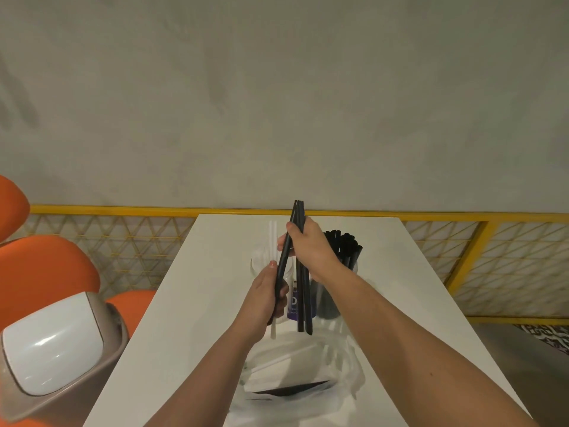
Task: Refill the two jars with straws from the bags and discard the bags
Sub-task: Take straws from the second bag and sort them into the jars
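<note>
On the white table (191, 303), in the head view, two clear jars stand side by side near the far end. The left jar (255, 268) holds a few white straws (272, 241), standing almost upright. The right jar (331, 305) is packed with black straws (345, 246), their tops leaning slightly right. Nearer the person lies a crumpled clear plastic bag (345, 374). Inside it, loose black straws (289, 390) lie roughly crosswise, and what look like pale straws (271, 362) show toward its far left.

Between the jars and raised above the table, the right hand (311, 248) curls its fingers round a small bundle (303, 297) of black straws. Its long axis runs nearly vertical in the picture, upper ends toward the wall, lower ends over the bag's far edge. The left hand (264, 298) grips a single straw (281, 272), also black, which slants up and right, passes under the right thumb and meets the bundle's top.

Left of the table stands a bin (52, 349) with a white swing lid, beside orange chairs (46, 266).
</note>
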### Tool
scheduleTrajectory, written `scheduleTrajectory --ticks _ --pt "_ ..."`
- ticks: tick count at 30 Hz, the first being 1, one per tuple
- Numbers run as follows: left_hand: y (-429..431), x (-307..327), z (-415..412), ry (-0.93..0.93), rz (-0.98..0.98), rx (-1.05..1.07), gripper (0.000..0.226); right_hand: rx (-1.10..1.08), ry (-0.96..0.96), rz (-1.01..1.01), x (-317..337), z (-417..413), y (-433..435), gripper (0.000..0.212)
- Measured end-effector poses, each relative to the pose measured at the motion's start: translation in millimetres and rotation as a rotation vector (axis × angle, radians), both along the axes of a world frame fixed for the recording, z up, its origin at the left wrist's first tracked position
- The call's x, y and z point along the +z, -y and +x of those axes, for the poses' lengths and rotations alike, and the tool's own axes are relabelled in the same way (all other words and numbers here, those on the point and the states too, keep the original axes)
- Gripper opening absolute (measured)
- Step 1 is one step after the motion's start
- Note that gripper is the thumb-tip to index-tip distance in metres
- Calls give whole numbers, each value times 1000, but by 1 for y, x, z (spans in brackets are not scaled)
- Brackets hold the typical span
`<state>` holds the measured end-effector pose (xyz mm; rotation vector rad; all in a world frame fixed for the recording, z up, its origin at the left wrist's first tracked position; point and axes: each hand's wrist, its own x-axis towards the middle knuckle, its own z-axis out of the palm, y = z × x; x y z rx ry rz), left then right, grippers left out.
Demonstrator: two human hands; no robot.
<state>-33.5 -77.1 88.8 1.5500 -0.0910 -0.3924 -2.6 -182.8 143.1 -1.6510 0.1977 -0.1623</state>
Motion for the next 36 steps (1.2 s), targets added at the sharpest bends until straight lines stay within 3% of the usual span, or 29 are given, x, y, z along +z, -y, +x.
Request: scheduleTrajectory --ticks 6,13,17,36 --pt "1 2 10 26 -40 21 33 -128 156 201 27 1 31 9" --pt "-6 -4 21 75 -4 119 33 -303 446 172 69 12 83 8" --pt "-6 -5 23 83 -9 130 33 -262 550 150 68 19 95 11" --pt "-9 -6 31 106 -21 140 32 -195 388 30 19 48 107 11"
